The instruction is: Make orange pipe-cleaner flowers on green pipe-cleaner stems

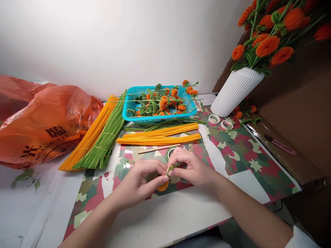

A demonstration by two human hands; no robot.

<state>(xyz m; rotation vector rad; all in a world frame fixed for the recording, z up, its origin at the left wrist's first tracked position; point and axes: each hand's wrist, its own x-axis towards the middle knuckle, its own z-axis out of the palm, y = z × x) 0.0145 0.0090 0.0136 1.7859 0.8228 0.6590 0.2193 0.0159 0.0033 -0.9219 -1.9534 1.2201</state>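
Note:
Over the near part of the table, my left hand (144, 177) and my right hand (190, 166) meet with fingertips almost touching. Between them is a small pipe-cleaner flower (163, 187), its yellow-orange head hanging below the fingers. My left thumb and forefinger pinch it by its green stem. My right fingers close on the green part just above, which they partly cover. A roll of tape (169, 153) lies behind my right hand, half hidden. Just beyond my hands is a thin wooden stick (159, 148).
Yellow pipe cleaners (160, 139) lie before a blue basket (160, 119) of orange flowers. Green bundles (103, 144) and an orange plastic bag (49, 124) are at left. At right stand a white vase (236, 91), white tape rolls (214, 119) and a pink cutter (280, 144).

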